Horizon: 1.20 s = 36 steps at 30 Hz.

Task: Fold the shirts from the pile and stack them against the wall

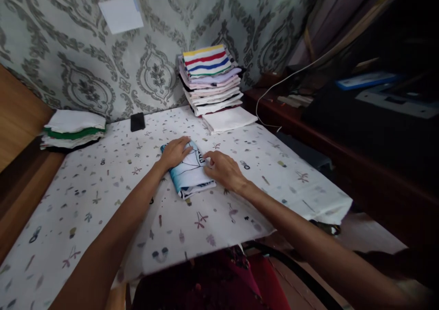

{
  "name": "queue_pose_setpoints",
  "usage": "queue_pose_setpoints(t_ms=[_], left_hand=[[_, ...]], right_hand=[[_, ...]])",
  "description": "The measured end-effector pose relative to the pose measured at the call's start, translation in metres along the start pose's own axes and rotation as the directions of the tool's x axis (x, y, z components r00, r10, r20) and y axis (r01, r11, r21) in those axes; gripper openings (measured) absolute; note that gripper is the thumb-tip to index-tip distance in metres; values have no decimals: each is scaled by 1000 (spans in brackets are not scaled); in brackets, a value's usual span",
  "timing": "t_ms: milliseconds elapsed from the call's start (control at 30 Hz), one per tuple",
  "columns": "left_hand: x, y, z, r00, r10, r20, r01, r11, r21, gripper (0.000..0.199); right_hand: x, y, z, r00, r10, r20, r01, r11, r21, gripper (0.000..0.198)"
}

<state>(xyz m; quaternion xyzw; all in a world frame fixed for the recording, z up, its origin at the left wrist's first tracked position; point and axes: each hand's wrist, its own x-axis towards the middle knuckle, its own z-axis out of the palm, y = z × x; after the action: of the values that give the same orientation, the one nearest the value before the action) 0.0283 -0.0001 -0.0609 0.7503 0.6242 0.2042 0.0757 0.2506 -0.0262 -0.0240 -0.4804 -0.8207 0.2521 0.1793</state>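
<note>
Well, mid-frame I see the folded blue-and-white garment [188,175] under a flattened left hand [175,152], its right edge against a loosely curled right hand [224,170].

Grey damask-patterned wallpaper [157,70] rises behind a cloth-covered table [103,177], dark reddish-brown furniture [329,145] at right.

One blue-and-white folded cloth [188,176] lies on one counter [103,182]. Beyond that cloth are two fabric stacks [73,129] [211,88] and one flat black object [137,122].

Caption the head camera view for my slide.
Left hand resting on a folded blue-and-white cloth, right hand at its edge, with a tall stack of folded fabric behind.
</note>
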Motion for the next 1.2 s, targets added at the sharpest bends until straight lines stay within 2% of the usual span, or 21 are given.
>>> queue_pose_setpoints(t_ms=[67,167,267,367,400,467,533,600,733,867,967,1100,1200], left_hand=[[1,3,-1,1000,1,-18,-1,1000,-24,43],[-2,8,-10,998,14,-57,-16,999,-31,37],[-21,18,-25,993,-36,-109,36,999,-5,31],[-65,35,-37,981,-41,-189,41,999,1,27],[-83,43,-40,978,-1,-207,2,1000,8,25],[-118,59,-41,969,165,-183,-153,985,79,23],[-146,73,-38,928,345,-142,-302,917,260,20],[-163,82,-36,905,417,-88,-338,829,446,20],[-169,91,-37,947,321,20,-258,722,642,26],[-168,94,-38,932,338,126,-335,681,651,20],[-171,93,-33,910,399,115,-377,679,629,21],[-176,86,-23,903,427,51,-379,734,563,19],[-181,81,-20,892,447,64,-412,747,522,17]], right_hand=[[13,-12,0,994,-91,-62,91,996,12,34],[50,-33,5,968,-241,-71,249,958,145,36],[92,-47,21,975,-219,-37,221,946,238,39],[114,-45,46,970,-240,26,229,950,213,42],[115,-42,55,960,-275,48,262,947,185,42],[113,-35,70,934,-350,68,343,934,99,42],[106,-30,80,912,-406,54,407,913,-10,43],[101,-29,84,899,-434,51,437,894,-97,47],[95,-32,85,890,-445,94,455,868,-199,55],[93,-33,87,887,-448,107,459,838,-294,60],[92,-33,90,889,-448,95,454,831,-321,62],[92,-32,92,892,-440,108,450,834,-319,62],[95,-32,92,886,-447,126,463,831,-310,63]])
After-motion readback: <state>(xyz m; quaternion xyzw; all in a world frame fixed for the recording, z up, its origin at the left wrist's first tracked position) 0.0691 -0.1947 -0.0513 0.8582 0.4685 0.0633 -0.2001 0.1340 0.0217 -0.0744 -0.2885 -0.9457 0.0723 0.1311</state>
